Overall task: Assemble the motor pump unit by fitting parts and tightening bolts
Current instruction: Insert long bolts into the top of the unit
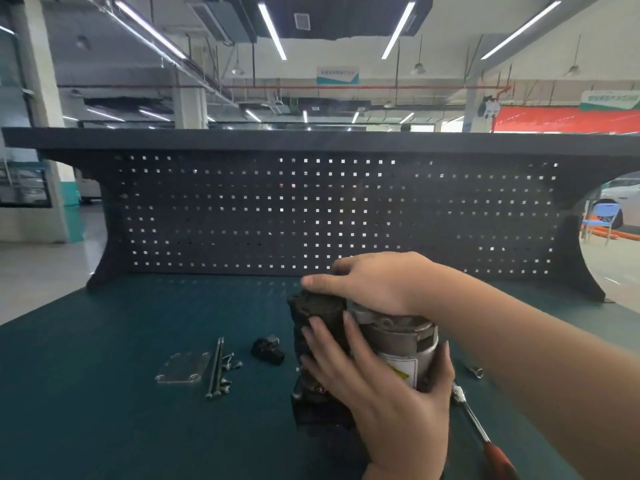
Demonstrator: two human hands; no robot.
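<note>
Both hands, left hand [367, 386] and right hand [374, 285], grip the grey cylindrical metal motor pump [398, 344], while long steel bolts [216, 368] lie unfitted on the teal counter [121, 410].

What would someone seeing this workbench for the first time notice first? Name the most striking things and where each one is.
Both hands hold the motor pump unit at centre front: the right hand lies over its top, the left hand wraps its side. To its left on the green bench lie long bolts and a metal plate. A dark pegboard fills the back.
</note>
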